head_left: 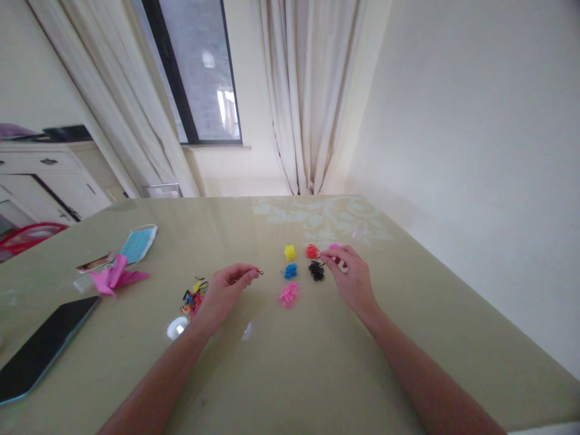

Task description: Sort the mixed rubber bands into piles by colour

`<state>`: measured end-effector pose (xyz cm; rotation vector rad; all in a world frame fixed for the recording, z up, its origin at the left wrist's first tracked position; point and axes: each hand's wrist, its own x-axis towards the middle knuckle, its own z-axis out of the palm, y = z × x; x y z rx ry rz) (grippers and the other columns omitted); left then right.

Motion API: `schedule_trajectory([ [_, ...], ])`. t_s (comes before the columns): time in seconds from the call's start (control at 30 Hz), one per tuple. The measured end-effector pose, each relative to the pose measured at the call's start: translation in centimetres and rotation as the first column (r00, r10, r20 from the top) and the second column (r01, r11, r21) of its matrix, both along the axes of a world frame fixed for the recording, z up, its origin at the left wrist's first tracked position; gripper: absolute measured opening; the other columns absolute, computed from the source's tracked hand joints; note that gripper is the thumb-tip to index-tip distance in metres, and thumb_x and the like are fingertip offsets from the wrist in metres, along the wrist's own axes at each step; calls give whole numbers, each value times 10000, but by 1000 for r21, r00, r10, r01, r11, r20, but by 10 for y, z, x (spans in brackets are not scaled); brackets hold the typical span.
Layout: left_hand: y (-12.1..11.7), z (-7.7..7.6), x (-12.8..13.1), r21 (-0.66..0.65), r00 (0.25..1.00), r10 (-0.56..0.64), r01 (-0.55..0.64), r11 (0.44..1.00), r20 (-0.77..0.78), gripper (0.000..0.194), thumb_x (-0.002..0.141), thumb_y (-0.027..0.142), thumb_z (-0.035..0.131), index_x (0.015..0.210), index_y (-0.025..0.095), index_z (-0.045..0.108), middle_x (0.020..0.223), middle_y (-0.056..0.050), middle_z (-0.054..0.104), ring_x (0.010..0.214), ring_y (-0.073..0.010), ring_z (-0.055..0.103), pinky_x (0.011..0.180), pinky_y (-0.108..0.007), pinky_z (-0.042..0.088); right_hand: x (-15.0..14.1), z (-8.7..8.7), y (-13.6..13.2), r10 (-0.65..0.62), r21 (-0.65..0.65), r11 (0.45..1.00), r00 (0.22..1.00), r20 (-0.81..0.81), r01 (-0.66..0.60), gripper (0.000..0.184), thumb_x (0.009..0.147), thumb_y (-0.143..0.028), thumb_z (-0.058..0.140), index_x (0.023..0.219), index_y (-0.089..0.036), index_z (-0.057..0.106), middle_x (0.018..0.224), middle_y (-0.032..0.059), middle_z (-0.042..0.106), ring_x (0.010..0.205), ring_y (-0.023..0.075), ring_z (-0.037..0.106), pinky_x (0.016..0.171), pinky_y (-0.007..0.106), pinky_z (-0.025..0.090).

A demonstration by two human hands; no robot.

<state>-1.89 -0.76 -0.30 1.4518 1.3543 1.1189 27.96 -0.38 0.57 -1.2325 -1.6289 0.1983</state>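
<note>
Between the thumb and fingertips of my left hand (229, 290) is a small black rubber band (261, 272), its loop sticking out to the right. A pile of mixed-colour rubber bands (194, 297) lies partly hidden behind that hand. My right hand (351, 275) pinches something thin and dark, apparently another black band, just above the black pile (316, 271). Close by are the red pile (312, 251) and a pink patch (334, 246) partly covered by my right fingers. The yellow pile (290, 252), blue pile (290, 271) and pink pile (289, 294) form a column between my hands.
On the left of the glossy table (290, 374) lie a phone (45, 344), a pink folded-paper figure (116, 277) and a blue face mask (138, 244). A shiny white round object (177, 327) sits by my left forearm. A wall (489, 181) borders the table's right side.
</note>
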Motion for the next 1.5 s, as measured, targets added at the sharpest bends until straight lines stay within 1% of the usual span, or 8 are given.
schedule_trajectory([
  [0.37, -4, 2, 3, 20, 1000, 8, -8, 1000, -21, 457, 784, 620, 726, 889, 180, 791, 798, -59, 751, 719, -178, 619, 662, -276, 477, 14, -29, 16, 42, -241, 970, 955, 294, 31, 156, 913, -264, 662, 881, -216, 806, 874, 55, 738, 661, 169, 614, 670, 316, 478],
  [0.53, -8, 6, 11, 8, 999, -52, 52, 999, 10, 382, 772, 556, 763, 908, 201, 791, 910, -74, 795, 841, -222, 694, 778, -317, 529, 6, -16, 6, 29, -149, 989, 981, 191, -1, 189, 948, -322, 648, 940, -217, 806, 882, 60, 724, 693, 182, 631, 737, 345, 510],
  [0.77, -20, 9, 25, -11, 979, -203, 203, 979, 29, 337, 813, 512, 746, 927, 200, 796, 926, -73, 810, 870, -233, 726, 819, -331, 549, -40, -2, -30, 314, -142, 944, 945, 96, -299, 244, 922, -369, 746, 1130, -242, 758, 1002, 62, 727, 863, 201, 666, 797, 330, 543],
  [1.03, -27, 5, 35, -10, 953, -302, 302, 953, 8, 313, 870, 501, 703, 959, 218, 803, 921, -60, 808, 863, -235, 726, 795, -322, 544, -52, -4, -43, 379, -77, 924, 923, 59, -375, 116, 971, -253, 677, 985, -240, 791, 901, 53, 725, 848, 200, 665, 786, 330, 535],
  [1.13, -23, 7, 27, 36, 953, -260, 268, 963, -152, 349, 919, 530, 632, 985, 226, 792, 942, -58, 799, 858, -235, 711, 788, -326, 535, -45, 5, -41, 346, -52, 936, 937, -41, -348, 110, 954, -244, 699, 987, -252, 804, 886, 41, 726, 804, 184, 659, 740, 310, 529],
  [1.2, -19, 8, 15, 116, 896, -151, 217, 969, -417, 326, 948, 498, 600, 1007, 235, 784, 971, -66, 785, 876, -245, 694, 827, -349, 520, -38, 12, -40, 298, -12, 954, 948, -116, -301, 97, 942, -248, 717, 966, -261, 810, 868, 30, 728, 773, 175, 642, 710, 304, 516],
  [1.37, -9, 0, -19, 158, 485, 84, 113, 981, -870, 262, 947, 307, 588, 1123, 207, 754, 1177, -149, 717, 1123, -352, 627, 977, -460, 449, -18, 25, -35, 205, 118, 976, 948, -242, -181, 82, 911, -242, 754, 957, -274, 814, 851, 29, 719, 745, 173, 595, 671, 316, 476],
  [1.5, -4, -11, -29, 29, 479, -35, 127, 992, -877, 264, 965, 279, 537, 1120, 220, 743, 1152, -118, 699, 1044, -287, 667, 944, -392, 461, -13, 29, -37, 185, 168, 975, 942, -280, -142, 29, 884, -253, 782, 892, -262, 808, 823, 36, 705, 745, 182, 602, 653, 325, 476],
])
